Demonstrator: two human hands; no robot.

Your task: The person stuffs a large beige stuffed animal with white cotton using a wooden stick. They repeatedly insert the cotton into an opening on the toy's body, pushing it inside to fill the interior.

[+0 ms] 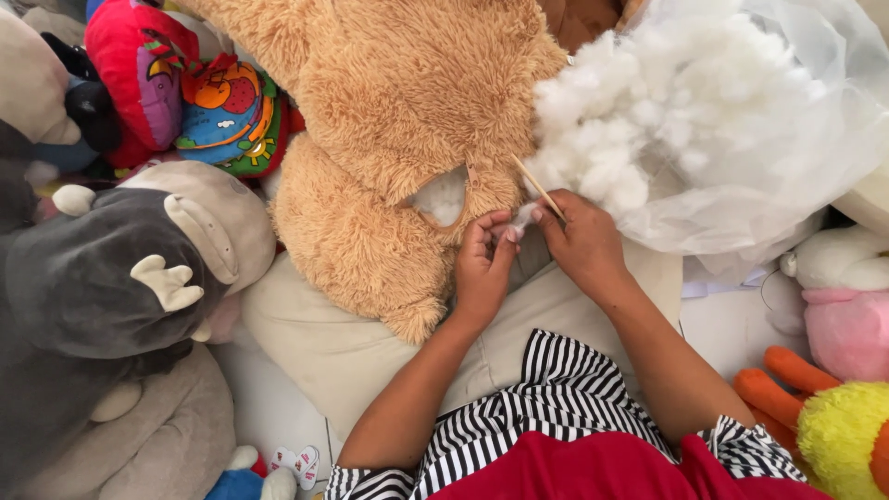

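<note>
A large tan plush bear (398, 111) lies across my lap, with an open seam hole (443, 196) showing white stuffing inside. My left hand (482, 264) and my right hand (583, 243) meet just right of the hole and pinch a small tuft of white stuffing (521, 220) between their fingertips. A thin wooden stick (537, 187) is also held in my right hand and points up-left. A clear plastic bag (787, 167) full of loose white stuffing (639, 120) sits right above my right hand.
A grey hippo plush (120, 268) and colourful plush toys (185, 93) crowd the left. A pink and white plush (847, 306) and a yellow and orange plush (833, 417) lie on the right. A beige cushion (333, 343) sits under the bear.
</note>
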